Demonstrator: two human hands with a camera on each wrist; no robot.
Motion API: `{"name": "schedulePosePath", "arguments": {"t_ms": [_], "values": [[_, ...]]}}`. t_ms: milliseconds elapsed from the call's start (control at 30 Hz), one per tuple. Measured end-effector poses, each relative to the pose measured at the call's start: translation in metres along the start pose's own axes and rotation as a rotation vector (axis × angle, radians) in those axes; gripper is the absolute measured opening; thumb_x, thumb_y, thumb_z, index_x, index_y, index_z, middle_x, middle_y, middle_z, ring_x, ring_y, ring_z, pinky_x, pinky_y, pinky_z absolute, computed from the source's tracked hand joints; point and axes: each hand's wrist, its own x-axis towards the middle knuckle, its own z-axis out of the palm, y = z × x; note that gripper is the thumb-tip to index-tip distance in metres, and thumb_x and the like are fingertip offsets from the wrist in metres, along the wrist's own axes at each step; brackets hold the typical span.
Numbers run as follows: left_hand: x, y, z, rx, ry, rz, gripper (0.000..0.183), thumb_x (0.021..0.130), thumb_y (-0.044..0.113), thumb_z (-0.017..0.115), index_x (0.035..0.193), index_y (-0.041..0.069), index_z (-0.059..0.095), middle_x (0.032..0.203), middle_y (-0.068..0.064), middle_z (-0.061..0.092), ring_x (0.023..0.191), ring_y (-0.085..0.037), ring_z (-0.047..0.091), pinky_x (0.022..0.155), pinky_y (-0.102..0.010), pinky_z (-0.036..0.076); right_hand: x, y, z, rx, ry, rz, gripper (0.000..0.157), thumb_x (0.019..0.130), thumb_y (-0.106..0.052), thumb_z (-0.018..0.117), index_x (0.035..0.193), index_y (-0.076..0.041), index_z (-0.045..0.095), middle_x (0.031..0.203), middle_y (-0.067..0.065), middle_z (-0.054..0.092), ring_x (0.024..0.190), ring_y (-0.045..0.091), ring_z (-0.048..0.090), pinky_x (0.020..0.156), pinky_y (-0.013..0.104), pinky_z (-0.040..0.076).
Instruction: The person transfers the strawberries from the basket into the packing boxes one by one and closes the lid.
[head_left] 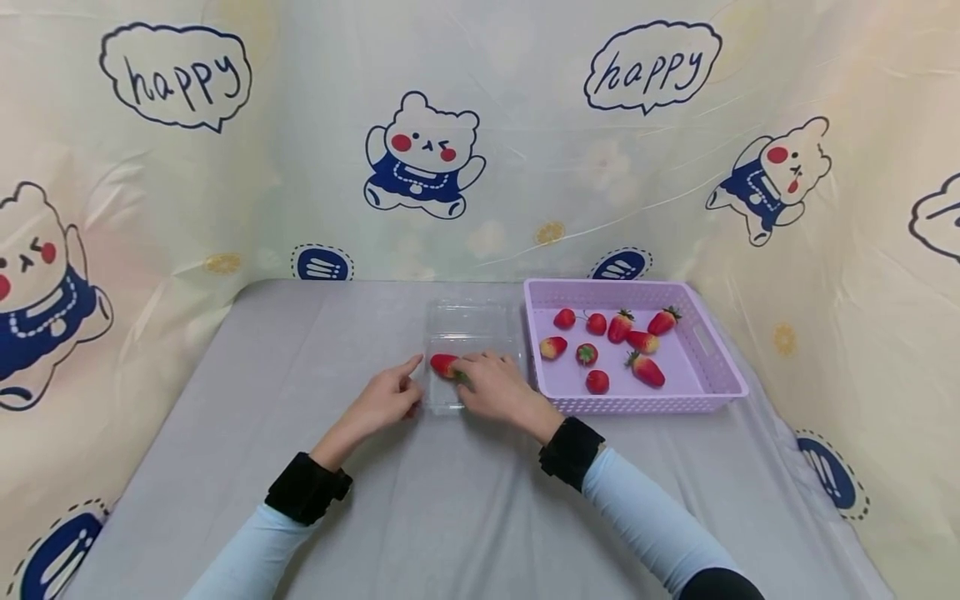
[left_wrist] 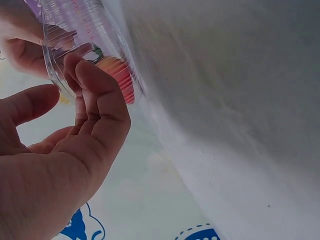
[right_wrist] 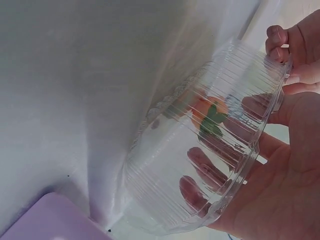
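Observation:
A clear plastic clamshell container [head_left: 471, 333] lies open at the table's middle. One red strawberry [head_left: 443, 364] with a green cap sits in its near half; it shows through the ribbed plastic [right_wrist: 210, 114] and beside my left fingers [left_wrist: 119, 76]. My right hand [head_left: 491, 385] reaches into the container [right_wrist: 200, 150], its fingertips pinching the strawberry's leafy end. My left hand [head_left: 390, 396] is at the container's left rim [left_wrist: 52, 65], with curled fingers [left_wrist: 97, 95] on one side and the thumb on the other.
A lilac plastic basket [head_left: 708, 367] with several more strawberries stands just right of the container, almost touching it. A grey cloth [head_left: 450, 517] covers the table. Cartoon-printed sheets wall in the back and both sides.

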Motion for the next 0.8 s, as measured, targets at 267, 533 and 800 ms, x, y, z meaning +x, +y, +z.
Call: {"name": "schedulePosePath", "arguments": {"t_ms": [267, 533, 800], "values": [[0.0022, -0.0015, 0.0004, 0.004, -0.013, 0.014, 0.063, 0.103, 0.003, 0.056, 0.160, -0.009, 0.031, 0.072, -0.008, 0.061, 0.064, -0.019, 0.059, 0.063, -0.035, 0.051, 0.0005, -0.0006, -0.0008, -0.006, -0.002, 0.007, 0.040, 0.101, -0.022, 0.067, 0.140, -0.017, 0.068, 0.138, 0.005, 0.067, 0.117, 0.027, 0.059, 0.097, 0.051, 0.046], [0.0032, -0.0012, 0.0001, 0.011, -0.011, 0.006, 0.065, 0.102, 0.003, 0.057, 0.161, -0.008, 0.031, 0.071, -0.007, 0.061, 0.063, -0.020, 0.058, 0.062, -0.033, 0.050, 0.0015, -0.0023, -0.0027, -0.008, 0.005, 0.012, 0.039, 0.101, -0.022, 0.066, 0.140, -0.016, 0.069, 0.137, 0.005, 0.068, 0.119, 0.027, 0.059, 0.099, 0.052, 0.046], [0.0034, -0.0015, -0.0008, 0.004, -0.015, 0.000, 0.066, 0.102, 0.003, 0.056, 0.161, -0.008, 0.030, 0.070, -0.007, 0.061, 0.063, -0.020, 0.058, 0.064, -0.035, 0.050, 0.0000, -0.0023, -0.0076, 0.041, -0.008, 0.001, 0.039, 0.100, -0.020, 0.068, 0.139, -0.014, 0.069, 0.136, 0.006, 0.068, 0.113, 0.026, 0.059, 0.100, 0.051, 0.047]]}}
